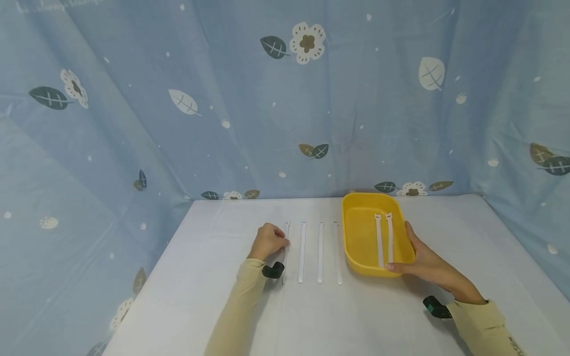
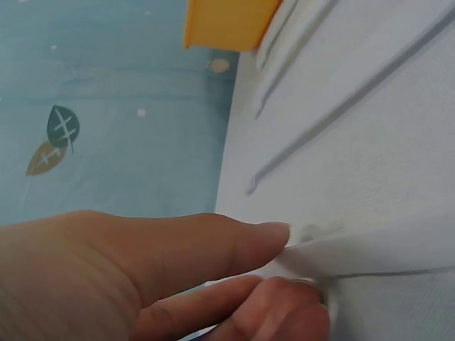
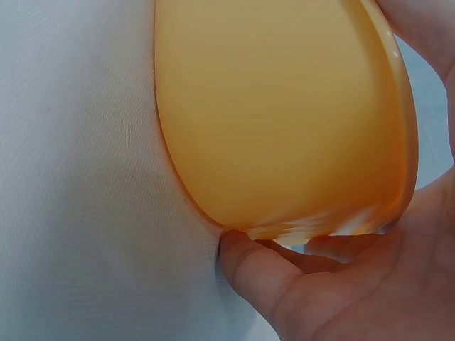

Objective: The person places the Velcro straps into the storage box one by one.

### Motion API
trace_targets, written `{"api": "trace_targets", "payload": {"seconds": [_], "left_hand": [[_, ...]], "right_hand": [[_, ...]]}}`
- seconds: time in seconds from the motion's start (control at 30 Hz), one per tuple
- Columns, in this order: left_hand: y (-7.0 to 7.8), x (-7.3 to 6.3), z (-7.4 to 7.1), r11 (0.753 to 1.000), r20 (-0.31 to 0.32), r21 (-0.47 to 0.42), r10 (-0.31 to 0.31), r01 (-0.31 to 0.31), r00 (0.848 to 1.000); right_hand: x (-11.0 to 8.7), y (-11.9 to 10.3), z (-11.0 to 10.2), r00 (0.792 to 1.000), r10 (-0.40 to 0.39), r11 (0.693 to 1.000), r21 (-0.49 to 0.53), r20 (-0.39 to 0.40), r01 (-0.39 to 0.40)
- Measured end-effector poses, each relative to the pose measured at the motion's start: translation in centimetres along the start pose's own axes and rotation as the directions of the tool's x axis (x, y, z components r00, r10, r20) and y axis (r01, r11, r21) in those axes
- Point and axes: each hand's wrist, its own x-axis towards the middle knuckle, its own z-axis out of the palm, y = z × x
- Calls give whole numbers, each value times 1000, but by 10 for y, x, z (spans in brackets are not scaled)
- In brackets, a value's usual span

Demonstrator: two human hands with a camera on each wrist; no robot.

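Note:
My left hand (image 1: 269, 241) pinches the leftmost white cable tie (image 1: 285, 257) between thumb and fingers. In the left wrist view this cable tie (image 2: 384, 249) runs rightward from the fingertips, blurred near them. Beside it on the table lie three more white cable ties (image 1: 320, 254) in a row, with slotted heads at the far end. My right hand (image 1: 425, 264) grips the right near side of a yellow plastic basket (image 1: 356, 264), its thumb over the rim. Two cable ties (image 1: 379, 242) are inside, side by side. In the right wrist view the fingers hold the basket's outer wall (image 3: 284, 128).
A white cloth covers the table (image 1: 200, 277). Behind it hangs a blue curtain (image 1: 249, 99) with leaf and flower prints, which also closes off both sides. The basket stands at the right of the row of ties, close to the rightmost one.

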Motion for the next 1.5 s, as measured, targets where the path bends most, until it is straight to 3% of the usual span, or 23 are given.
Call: {"api": "trace_targets", "payload": {"seconds": [0.7, 1.03, 1.5], "left_hand": [[1, 0, -12, 1000, 127, -18, -9, 11, 992], [0, 0, -12, 1000, 132, -8, -14, 15, 991], [2, -1, -16, 996, 99, -86, 26, -17, 995]], "right_hand": [[1, 0, 1, 1000, -8, 1000, -16, -3, 8], [2, 3, 1, 1000, 0, 1000, -14, -5, 0], [2, 5, 0, 1000, 10, 1000, -4, 1, -10]]}}
